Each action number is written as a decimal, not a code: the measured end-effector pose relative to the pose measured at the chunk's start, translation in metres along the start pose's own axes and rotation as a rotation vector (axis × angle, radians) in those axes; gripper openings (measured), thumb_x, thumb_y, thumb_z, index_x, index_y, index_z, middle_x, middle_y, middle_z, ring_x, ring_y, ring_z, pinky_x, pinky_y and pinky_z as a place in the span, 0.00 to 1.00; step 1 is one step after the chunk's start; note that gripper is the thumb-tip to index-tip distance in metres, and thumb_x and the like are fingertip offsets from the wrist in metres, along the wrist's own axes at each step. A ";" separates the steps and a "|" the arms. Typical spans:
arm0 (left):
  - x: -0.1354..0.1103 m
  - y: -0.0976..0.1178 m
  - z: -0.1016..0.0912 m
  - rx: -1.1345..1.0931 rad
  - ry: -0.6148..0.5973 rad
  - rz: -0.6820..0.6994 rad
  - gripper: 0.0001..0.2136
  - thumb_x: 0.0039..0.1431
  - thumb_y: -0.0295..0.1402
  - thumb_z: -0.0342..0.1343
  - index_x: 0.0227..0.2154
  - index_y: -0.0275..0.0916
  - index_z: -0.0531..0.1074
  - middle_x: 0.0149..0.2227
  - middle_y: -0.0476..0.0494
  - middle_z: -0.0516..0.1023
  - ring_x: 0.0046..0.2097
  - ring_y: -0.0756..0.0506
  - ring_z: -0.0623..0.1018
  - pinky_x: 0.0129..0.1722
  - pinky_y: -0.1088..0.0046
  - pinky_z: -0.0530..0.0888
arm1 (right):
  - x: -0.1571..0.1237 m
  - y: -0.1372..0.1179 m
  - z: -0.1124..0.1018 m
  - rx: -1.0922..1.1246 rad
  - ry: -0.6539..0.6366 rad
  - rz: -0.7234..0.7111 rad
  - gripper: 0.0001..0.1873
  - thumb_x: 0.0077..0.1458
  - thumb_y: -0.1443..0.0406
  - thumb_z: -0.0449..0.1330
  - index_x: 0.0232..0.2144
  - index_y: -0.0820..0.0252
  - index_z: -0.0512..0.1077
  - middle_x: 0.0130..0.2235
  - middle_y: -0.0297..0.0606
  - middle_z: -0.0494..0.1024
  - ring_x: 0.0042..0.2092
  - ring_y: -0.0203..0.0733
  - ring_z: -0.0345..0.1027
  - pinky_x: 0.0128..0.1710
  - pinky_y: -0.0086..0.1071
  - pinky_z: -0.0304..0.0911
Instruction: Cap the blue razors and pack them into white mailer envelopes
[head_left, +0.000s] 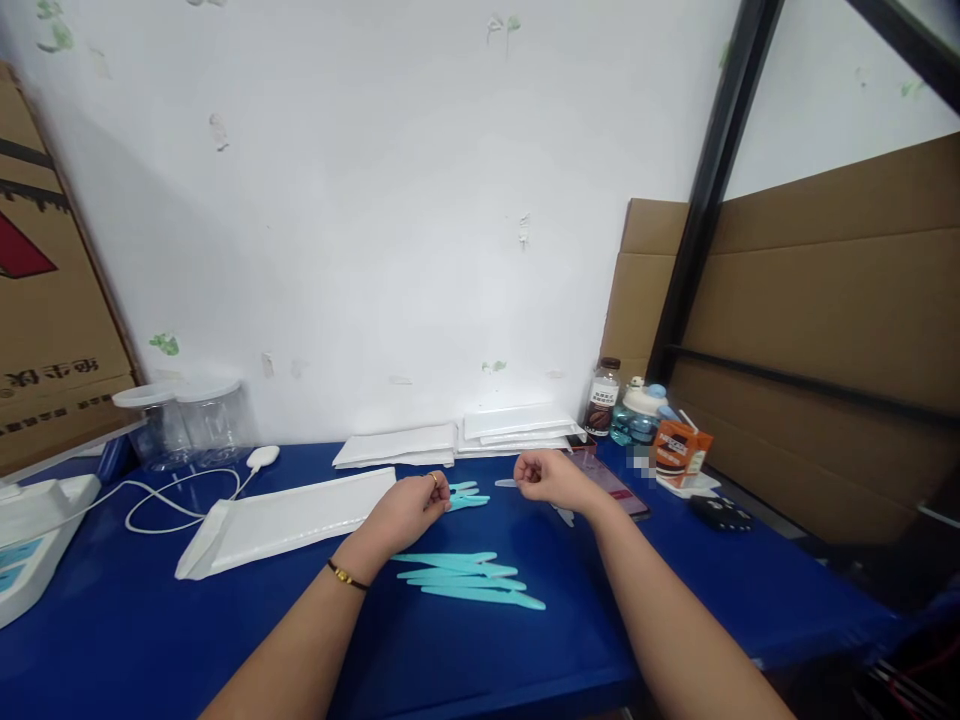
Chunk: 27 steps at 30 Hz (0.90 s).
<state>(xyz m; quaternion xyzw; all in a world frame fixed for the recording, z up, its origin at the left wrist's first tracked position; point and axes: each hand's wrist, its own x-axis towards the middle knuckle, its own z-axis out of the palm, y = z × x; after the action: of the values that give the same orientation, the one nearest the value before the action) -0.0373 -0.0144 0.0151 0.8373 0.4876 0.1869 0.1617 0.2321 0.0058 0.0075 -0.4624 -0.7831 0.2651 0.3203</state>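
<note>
While the left hand [409, 512] is curled by the far blue-green sticks [472, 500], the right hand [544, 476] is pinched by a clear strip [505, 483]; whether either is gripped cannot be told.

This seems a small packing workspace: a blue table [570, 645] with white padded mailers [300, 518], a printed cardboard box [52, 300] and a black metal frame [709, 170] beside it.

Razors [480, 597] lie on the table [465, 665]; stacked envelopes [397, 442] behind.
</note>
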 end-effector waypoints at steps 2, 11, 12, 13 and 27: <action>-0.001 0.001 -0.001 -0.025 -0.002 -0.011 0.07 0.55 0.38 0.47 0.30 0.40 0.65 0.26 0.50 0.71 0.29 0.49 0.70 0.26 0.76 0.59 | 0.000 -0.001 -0.001 0.042 -0.002 0.008 0.05 0.40 0.70 0.55 0.25 0.62 0.69 0.22 0.31 0.70 0.25 0.32 0.61 0.24 0.23 0.57; 0.007 -0.003 0.011 -0.531 0.063 -0.022 0.13 0.58 0.45 0.43 0.35 0.40 0.59 0.22 0.56 0.63 0.24 0.52 0.63 0.27 0.77 0.61 | 0.003 -0.010 0.017 0.247 0.022 -0.062 0.04 0.42 0.67 0.59 0.24 0.63 0.70 0.21 0.31 0.69 0.23 0.31 0.61 0.24 0.24 0.57; 0.008 -0.002 0.013 -0.546 0.072 -0.041 0.14 0.57 0.47 0.44 0.35 0.40 0.60 0.22 0.57 0.60 0.24 0.52 0.61 0.26 0.77 0.60 | 0.003 -0.012 0.021 0.260 0.027 -0.082 0.04 0.42 0.67 0.60 0.24 0.63 0.70 0.21 0.31 0.69 0.24 0.31 0.61 0.25 0.25 0.57; 0.008 -0.002 0.015 -0.563 0.070 -0.058 0.16 0.56 0.49 0.45 0.34 0.39 0.60 0.21 0.57 0.58 0.24 0.53 0.59 0.25 0.77 0.59 | 0.004 -0.013 0.025 0.263 0.031 -0.103 0.04 0.42 0.67 0.60 0.25 0.63 0.70 0.21 0.31 0.70 0.24 0.31 0.61 0.25 0.25 0.58; 0.007 0.005 0.024 -1.065 -0.197 -0.087 0.18 0.51 0.49 0.55 0.27 0.37 0.61 0.24 0.55 0.60 0.23 0.56 0.55 0.23 0.79 0.53 | 0.002 -0.038 0.043 0.539 0.081 -0.171 0.12 0.44 0.60 0.64 0.31 0.61 0.72 0.27 0.34 0.73 0.29 0.34 0.65 0.31 0.30 0.62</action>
<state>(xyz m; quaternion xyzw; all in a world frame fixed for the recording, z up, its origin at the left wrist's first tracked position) -0.0196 -0.0129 -0.0027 0.6319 0.3423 0.3220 0.6163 0.1777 -0.0138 0.0069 -0.3031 -0.7073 0.4171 0.4837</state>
